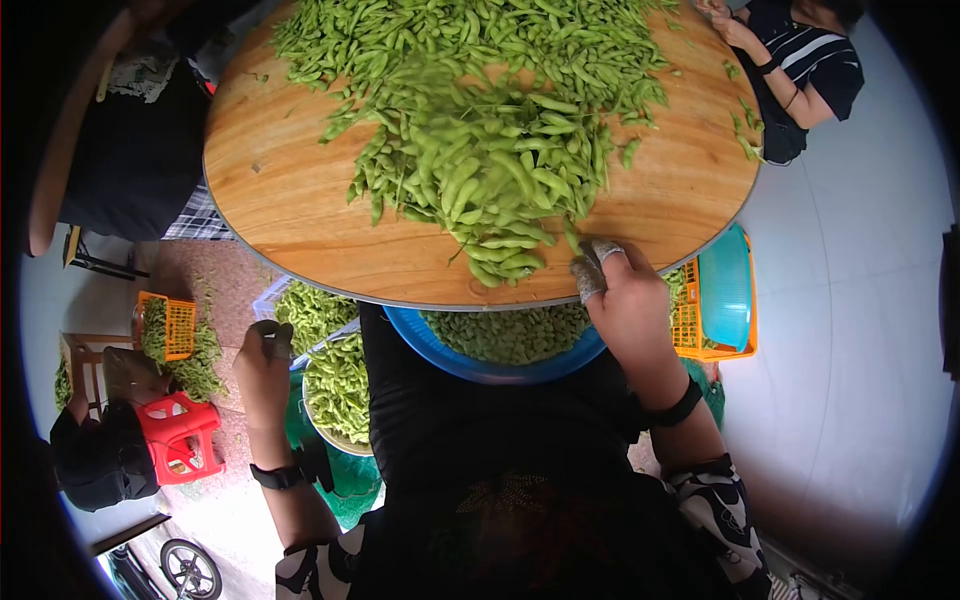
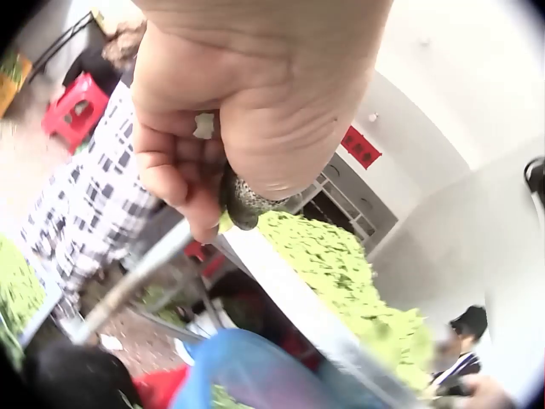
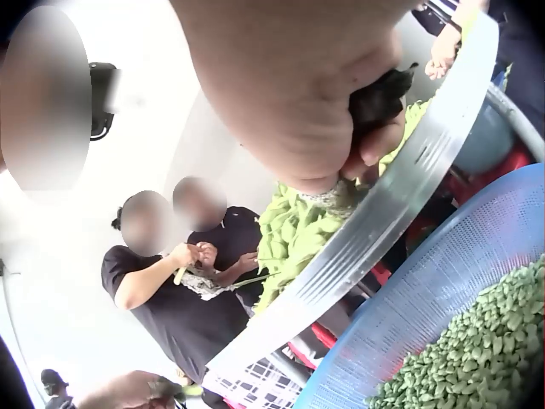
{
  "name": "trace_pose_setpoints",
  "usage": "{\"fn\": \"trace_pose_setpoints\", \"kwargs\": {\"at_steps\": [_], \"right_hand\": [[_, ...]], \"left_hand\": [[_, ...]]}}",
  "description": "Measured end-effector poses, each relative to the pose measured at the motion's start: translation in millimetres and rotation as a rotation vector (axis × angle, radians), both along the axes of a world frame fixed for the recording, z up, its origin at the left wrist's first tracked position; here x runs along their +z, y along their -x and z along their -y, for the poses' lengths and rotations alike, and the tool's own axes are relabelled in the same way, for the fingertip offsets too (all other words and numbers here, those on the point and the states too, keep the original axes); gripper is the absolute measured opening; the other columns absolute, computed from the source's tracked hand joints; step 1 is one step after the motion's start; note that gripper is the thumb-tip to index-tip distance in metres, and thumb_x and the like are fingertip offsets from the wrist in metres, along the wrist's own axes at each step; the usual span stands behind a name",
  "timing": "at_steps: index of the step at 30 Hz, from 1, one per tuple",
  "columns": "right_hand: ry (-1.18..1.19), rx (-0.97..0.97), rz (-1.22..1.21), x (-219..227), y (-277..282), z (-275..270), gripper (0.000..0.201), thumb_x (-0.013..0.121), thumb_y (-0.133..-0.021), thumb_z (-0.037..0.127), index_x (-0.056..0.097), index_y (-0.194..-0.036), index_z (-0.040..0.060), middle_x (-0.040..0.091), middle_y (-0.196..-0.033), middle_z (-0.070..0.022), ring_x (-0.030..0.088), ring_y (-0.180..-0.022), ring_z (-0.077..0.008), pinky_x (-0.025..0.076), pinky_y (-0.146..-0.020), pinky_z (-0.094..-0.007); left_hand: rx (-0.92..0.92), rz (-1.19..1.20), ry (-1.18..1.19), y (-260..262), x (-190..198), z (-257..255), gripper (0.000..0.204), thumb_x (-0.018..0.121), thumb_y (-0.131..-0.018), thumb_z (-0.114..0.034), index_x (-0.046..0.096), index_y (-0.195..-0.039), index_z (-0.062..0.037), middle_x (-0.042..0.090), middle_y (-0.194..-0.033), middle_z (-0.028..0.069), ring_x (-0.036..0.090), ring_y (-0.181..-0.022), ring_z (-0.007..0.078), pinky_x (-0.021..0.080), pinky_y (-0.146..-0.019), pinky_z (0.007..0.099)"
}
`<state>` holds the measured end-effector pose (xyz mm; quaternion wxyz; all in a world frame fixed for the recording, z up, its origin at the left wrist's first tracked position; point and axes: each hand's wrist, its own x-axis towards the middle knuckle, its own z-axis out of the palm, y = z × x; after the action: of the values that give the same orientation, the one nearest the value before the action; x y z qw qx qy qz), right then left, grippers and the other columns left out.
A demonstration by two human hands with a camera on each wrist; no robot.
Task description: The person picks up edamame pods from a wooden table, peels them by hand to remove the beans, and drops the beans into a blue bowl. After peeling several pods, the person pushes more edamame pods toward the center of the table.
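Observation:
In the head view my right hand, with grey covers on the thumb and a finger, is at the near edge of the round wooden table. Its covered fingertips pinch the end of a green edamame pod beside the pile of pods. My left hand hangs off the table to the left, above crates of pods; its fingers are loosely curled around no visible pod. A speckled thumb cover shows in the left wrist view. Below the table edge, a blue basin holds shelled beans.
A bowl of pods stands left of my lap. On the right is an orange crate with a teal basket. A red stool stands on the left floor. Other people sit around the table, one at upper right.

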<state>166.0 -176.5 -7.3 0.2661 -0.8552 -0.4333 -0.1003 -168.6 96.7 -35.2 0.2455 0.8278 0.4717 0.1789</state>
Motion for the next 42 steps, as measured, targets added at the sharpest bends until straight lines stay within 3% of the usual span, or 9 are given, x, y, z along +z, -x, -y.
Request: {"fn": "trace_pose_setpoints", "kwargs": {"at_steps": [4, 8, 13, 14, 16, 19, 35, 37, 42], "right_hand": [[-0.074, 0.053, -0.048, 7, 3, 10, 0.030, 0.070, -0.073, 0.007, 0.065, -0.102, 0.0057, 0.063, -0.089, -0.0140, 0.064, -0.072, -0.0339, 0.053, -0.062, -0.0401], [-0.182, 0.214, -0.254, 24, 11, 21, 0.029, 0.071, -0.071, 0.004, 0.066, -0.100, 0.0057, 0.063, -0.088, -0.0139, 0.064, -0.075, -0.0339, 0.053, -0.065, -0.0382], [-0.061, 0.608, -0.373, 49, 28, 25, 0.029, 0.074, -0.074, 0.008, 0.064, -0.101, 0.0053, 0.064, -0.096, -0.0141, 0.066, -0.083, -0.0320, 0.054, -0.071, -0.0353], [-0.058, 0.612, -0.369, 48, 30, 23, 0.029, 0.074, -0.074, 0.008, 0.064, -0.101, 0.0053, 0.064, -0.096, -0.0141, 0.066, -0.083, -0.0320, 0.054, -0.071, -0.0353], [-0.189, 0.489, -0.638, 45, 33, 19, 0.026, 0.073, -0.077, 0.008, 0.063, -0.100, 0.0028, 0.064, -0.096, -0.0152, 0.065, -0.082, -0.0318, 0.053, -0.072, -0.0355], [-0.137, 0.425, -0.707, 27, 37, 23, 0.025, 0.070, -0.080, 0.008, 0.061, -0.102, -0.0002, 0.063, -0.094, -0.0166, 0.065, -0.080, -0.0315, 0.051, -0.072, -0.0341], [-0.005, 0.463, -1.242, 26, 44, 15, 0.016, 0.057, -0.087, 0.000, 0.057, -0.103, -0.0024, 0.066, -0.087, -0.0109, 0.066, -0.080, -0.0169, 0.050, -0.070, -0.0291], [-0.002, 0.439, -1.236, 26, 45, 14, 0.017, 0.057, -0.088, 0.001, 0.057, -0.104, -0.0024, 0.066, -0.086, -0.0106, 0.065, -0.080, -0.0171, 0.050, -0.070, -0.0294], [-0.032, 0.423, -1.255, 14, 47, 5, 0.015, 0.050, -0.097, 0.015, 0.054, -0.108, 0.0047, 0.056, -0.075, 0.0017, 0.045, -0.051, -0.0028, 0.035, -0.046, -0.0183]], "left_hand": [[0.113, -0.139, -0.627, -23, 9, -1, 0.032, 0.066, -0.090, -0.019, 0.058, -0.114, 0.0004, 0.067, -0.088, 0.0176, 0.067, -0.073, 0.0341, 0.052, -0.062, 0.0414], [-0.304, 0.319, -0.411, -91, 54, 73, 0.020, 0.063, -0.085, 0.001, 0.065, -0.105, -0.0001, 0.068, -0.098, 0.0172, 0.068, -0.084, 0.0319, 0.055, -0.073, 0.0357], [-1.038, 0.466, 0.295, -156, 45, 116, 0.025, 0.057, -0.090, -0.006, 0.058, -0.115, -0.0019, 0.062, -0.089, 0.0155, 0.061, -0.075, 0.0297, 0.049, -0.066, 0.0382], [-1.035, 0.471, 0.292, -155, 43, 115, 0.025, 0.057, -0.090, -0.006, 0.058, -0.115, -0.0019, 0.062, -0.089, 0.0155, 0.061, -0.075, 0.0297, 0.049, -0.066, 0.0382], [-0.827, 0.274, 1.382, -157, 50, 113, 0.016, 0.057, -0.094, -0.010, 0.058, -0.109, -0.0018, 0.061, -0.084, 0.0072, 0.057, -0.068, 0.0149, 0.046, -0.060, 0.0296], [-0.601, 0.496, 1.411, -151, 51, 117, 0.013, 0.056, -0.096, -0.011, 0.058, -0.105, -0.0022, 0.061, -0.082, 0.0014, 0.053, -0.067, 0.0056, 0.044, -0.059, 0.0218], [-0.725, 0.419, 0.969, -149, 19, 119, 0.015, 0.059, -0.088, 0.001, 0.060, -0.103, -0.0022, 0.064, -0.078, 0.0062, 0.064, -0.067, 0.0160, 0.051, -0.060, 0.0267], [-0.887, 0.539, 0.352, -153, 12, 122, 0.017, 0.063, -0.084, 0.001, 0.061, -0.100, -0.0025, 0.064, -0.079, 0.0138, 0.063, -0.066, 0.0287, 0.051, -0.059, 0.0330], [-0.891, 0.351, 0.008, -150, 14, 125, 0.014, 0.066, -0.081, -0.002, 0.060, -0.095, -0.0012, 0.062, -0.079, 0.0170, 0.059, -0.064, 0.0333, 0.049, -0.057, 0.0366]]}}
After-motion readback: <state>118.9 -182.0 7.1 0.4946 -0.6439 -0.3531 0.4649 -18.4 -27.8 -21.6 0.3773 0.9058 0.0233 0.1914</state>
